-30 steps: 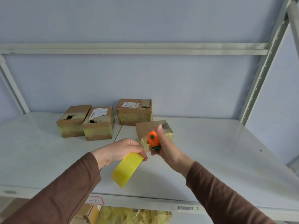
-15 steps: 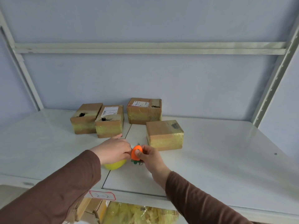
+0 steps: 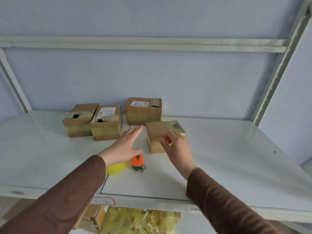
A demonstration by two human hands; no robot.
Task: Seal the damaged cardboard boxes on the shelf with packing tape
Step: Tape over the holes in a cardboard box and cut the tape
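The taped cardboard box (image 3: 164, 135) sits before my right hand (image 3: 177, 149), loosely curled and empty, left hand (image 3: 124, 146) flat, holding nothing.

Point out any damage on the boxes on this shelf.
Two boxes at the back left have ragged holes torn in their top front edge: the leftmost box and the labelled box beside it. The rear box has a small tear near its top right corner.

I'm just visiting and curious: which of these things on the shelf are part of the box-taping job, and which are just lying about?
For the job:
- yellow tape roll
- orange cutter
- four cardboard boxes, e.g. holed box
- left hand, right hand

Lying about:
- yellow bagged material below
- shelf label
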